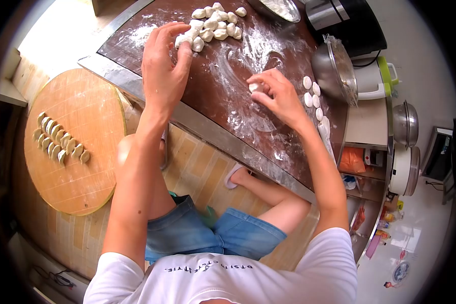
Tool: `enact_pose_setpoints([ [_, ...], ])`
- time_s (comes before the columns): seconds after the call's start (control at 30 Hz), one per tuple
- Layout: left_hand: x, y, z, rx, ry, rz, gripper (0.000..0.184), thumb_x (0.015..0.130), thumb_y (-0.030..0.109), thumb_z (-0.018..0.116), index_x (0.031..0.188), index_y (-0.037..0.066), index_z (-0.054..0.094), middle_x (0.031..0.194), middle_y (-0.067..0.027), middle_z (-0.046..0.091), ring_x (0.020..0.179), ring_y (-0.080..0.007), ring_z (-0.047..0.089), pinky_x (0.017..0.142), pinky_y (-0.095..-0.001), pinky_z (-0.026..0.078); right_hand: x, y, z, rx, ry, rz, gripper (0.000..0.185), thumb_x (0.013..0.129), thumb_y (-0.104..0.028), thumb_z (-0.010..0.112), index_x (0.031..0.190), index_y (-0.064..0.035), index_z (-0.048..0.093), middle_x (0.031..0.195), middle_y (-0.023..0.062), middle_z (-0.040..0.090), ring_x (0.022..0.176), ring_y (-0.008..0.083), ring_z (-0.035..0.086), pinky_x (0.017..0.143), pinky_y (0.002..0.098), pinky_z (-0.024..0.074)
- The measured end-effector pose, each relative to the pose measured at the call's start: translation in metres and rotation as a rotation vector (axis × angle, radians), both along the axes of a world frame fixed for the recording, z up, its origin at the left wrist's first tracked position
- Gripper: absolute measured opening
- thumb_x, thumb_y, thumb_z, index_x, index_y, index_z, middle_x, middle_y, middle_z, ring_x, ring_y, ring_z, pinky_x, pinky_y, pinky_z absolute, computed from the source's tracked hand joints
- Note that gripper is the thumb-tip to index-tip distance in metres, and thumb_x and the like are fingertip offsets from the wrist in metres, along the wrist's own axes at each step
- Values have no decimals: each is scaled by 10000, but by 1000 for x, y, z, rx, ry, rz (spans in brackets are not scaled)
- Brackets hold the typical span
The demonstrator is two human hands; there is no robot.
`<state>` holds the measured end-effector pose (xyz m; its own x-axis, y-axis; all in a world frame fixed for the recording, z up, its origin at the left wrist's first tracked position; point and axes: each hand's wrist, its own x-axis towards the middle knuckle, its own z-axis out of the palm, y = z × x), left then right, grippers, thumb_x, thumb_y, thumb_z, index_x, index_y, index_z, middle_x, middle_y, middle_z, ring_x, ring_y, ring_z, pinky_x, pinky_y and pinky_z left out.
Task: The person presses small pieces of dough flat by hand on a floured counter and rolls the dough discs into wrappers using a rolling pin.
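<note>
My left hand (165,68) is at the near left edge of a group of floured dough pieces (220,25) on the brown table. Its thumb and fingers are spread apart around the outermost pieces, and the fingertips seem to touch them. My right hand (277,96) is over the floured middle of the table. Between its thumb and curled fingers is a small white dough piece (256,87), partly hidden by the fingers. Right of that hand, several flattened dough pieces (308,100) lie beside a longer dough strip (325,127).
A round wooden board (76,190) on the left bears rows of shaped dumplings (61,139). At the table's far side are a bowl of flour (281,9) and a covered metal bowl (334,68). A black appliance (357,28) stands behind. The table's metal edge (207,133) runs below my forearms.
</note>
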<state>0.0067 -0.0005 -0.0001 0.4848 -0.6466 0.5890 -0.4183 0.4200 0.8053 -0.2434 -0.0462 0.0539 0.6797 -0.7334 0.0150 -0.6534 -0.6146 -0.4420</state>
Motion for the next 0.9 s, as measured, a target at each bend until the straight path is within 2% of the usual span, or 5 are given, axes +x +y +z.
enact_pose_setpoints([
  [0.13,0,0,0,2,-10,14,216,836,64,574,1045,40,620,1079,-106,608,952,-255,580,815,-340,465,-21,-18,-11,251,-325,-355,254,783,-169,724,1003,-69,645,880,64,614,762,135,605,704,289,490],
  [0.27,-1,1,1,4,-17,-3,212,835,64,574,1041,40,619,1078,-108,608,953,-255,580,820,-342,462,-30,-18,-10,-82,-84,-338,265,776,-159,732,1006,-58,646,922,58,597,690,129,563,654,260,482],
  [0.6,-1,0,-2,25,-50,9,212,829,70,576,1034,36,617,1092,-121,600,1020,-284,570,867,-363,450,-5,-23,-9,-2,-75,-192,222,782,-119,709,996,-61,691,877,66,624,672,129,579,664,255,492],
  [0.7,1,3,-1,77,-67,-2,251,873,48,534,1112,50,614,1178,-92,581,1082,-205,562,887,-327,475,-7,-5,0,66,-37,-176,212,809,-128,686,1017,-86,702,891,54,599,684,128,569,656,268,485],
  [0.9,-2,1,-2,47,-93,-2,243,876,57,540,1107,48,614,1164,-89,585,1067,-203,570,878,-328,479,-11,3,-4,-114,18,-54,266,814,-87,672,1078,-72,640,925,75,581,756,152,602,686,291,492],
])
